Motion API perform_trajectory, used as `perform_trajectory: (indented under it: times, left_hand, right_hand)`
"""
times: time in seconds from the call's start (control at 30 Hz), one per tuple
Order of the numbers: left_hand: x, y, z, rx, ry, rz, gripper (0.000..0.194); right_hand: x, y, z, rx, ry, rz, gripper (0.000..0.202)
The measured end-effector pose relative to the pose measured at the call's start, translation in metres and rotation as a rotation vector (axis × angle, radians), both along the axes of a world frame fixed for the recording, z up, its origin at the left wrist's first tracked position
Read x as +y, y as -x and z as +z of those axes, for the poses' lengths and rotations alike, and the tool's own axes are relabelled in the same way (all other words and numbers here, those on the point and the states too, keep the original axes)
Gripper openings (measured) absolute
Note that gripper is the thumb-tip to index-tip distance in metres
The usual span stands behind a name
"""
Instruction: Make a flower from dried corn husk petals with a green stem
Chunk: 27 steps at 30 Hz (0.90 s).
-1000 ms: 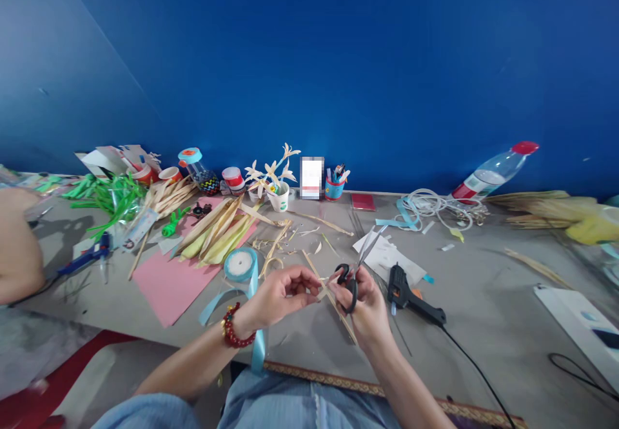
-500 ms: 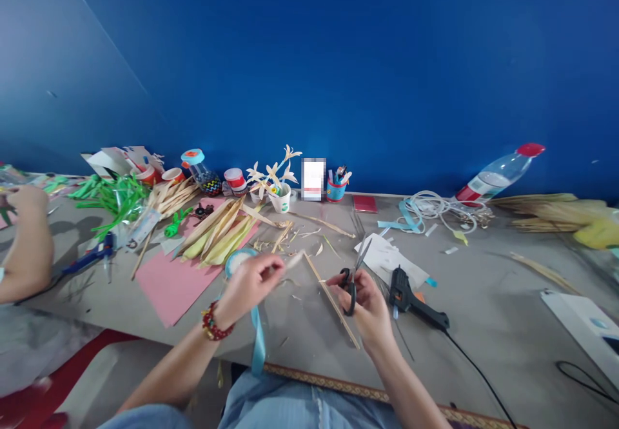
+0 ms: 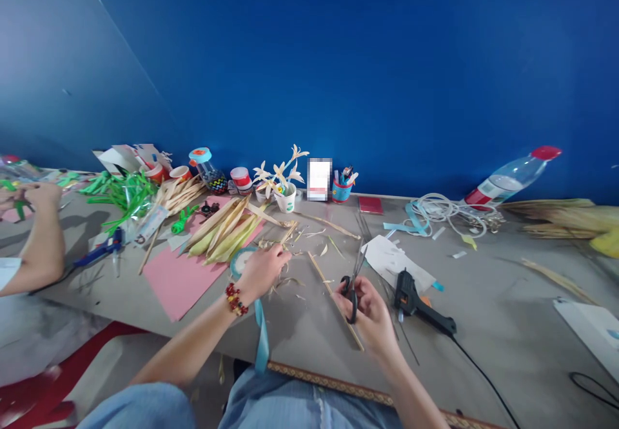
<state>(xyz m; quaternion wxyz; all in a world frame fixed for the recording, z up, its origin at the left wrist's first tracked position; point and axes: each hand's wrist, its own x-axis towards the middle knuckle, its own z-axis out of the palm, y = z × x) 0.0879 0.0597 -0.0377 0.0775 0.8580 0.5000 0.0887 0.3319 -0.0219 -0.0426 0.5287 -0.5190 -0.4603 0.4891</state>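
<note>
One right hand is gripping black scissors by the handles, best pointing clear of left hand, which is hanging nearly closed by dry scraps, any hold unclear.

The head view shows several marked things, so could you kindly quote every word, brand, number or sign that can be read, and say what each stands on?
No text can be read with certainty.
Bottle: label too blurred to read.
Cup: green mark too small to make out.
Packet: marks too small to read.
White panel: pixelated, nothing legible.
</note>
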Motion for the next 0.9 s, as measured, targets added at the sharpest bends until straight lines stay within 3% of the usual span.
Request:
perform_trajectory:
  times: [0.13,0.23,0.43,0.57,0.63,0.73,0.8,0.9]
  left_hand:
    - [0.012,-0.007,0.001,-0.024,-0.006,-0.1,0.022]
    - [0.004,-0.006,0.007,-0.089,-0.042,-0.184,0.026]
    - [-0.022,-0.007,0.016,-0.434,-0.225,-0.328,0.025]
    - [-0.029,-0.012,0.009,-0.47,-0.099,-0.338,0.02]
    - [-0.034,-0.015,0.007,-0.522,-0.112,-0.328,0.019]
    - [-0.045,-0.023,0.01,-0.767,-0.186,-0.148,0.016]
    - [-0.051,-0.032,0.016,-0.953,-0.064,0.014,0.016]
    - [-0.057,-0.045,0.025,-1.125,0.382,0.032,0.031]
  right_hand:
    - [-0.004,-0.003,-0.009,0.011,-0.016,0.003,0.031]
    - [-0.006,-0.003,-0.012,0.033,0.004,0.005,0.029]
    - [-0.004,0.02,0.007,0.239,0.039,0.086,0.031]
    - [-0.003,0.037,0.018,0.338,0.014,0.054,0.036]
    - [-0.004,0.039,0.018,0.353,-0.014,0.032,0.037]
    - [-0.006,0.035,0.015,0.298,-0.06,0.0,0.033]
    - [-0.008,0.032,0.013,0.229,-0.073,-0.008,0.029]
    - [-0.008,0.028,0.014,0.182,-0.085,0.005,0.028]
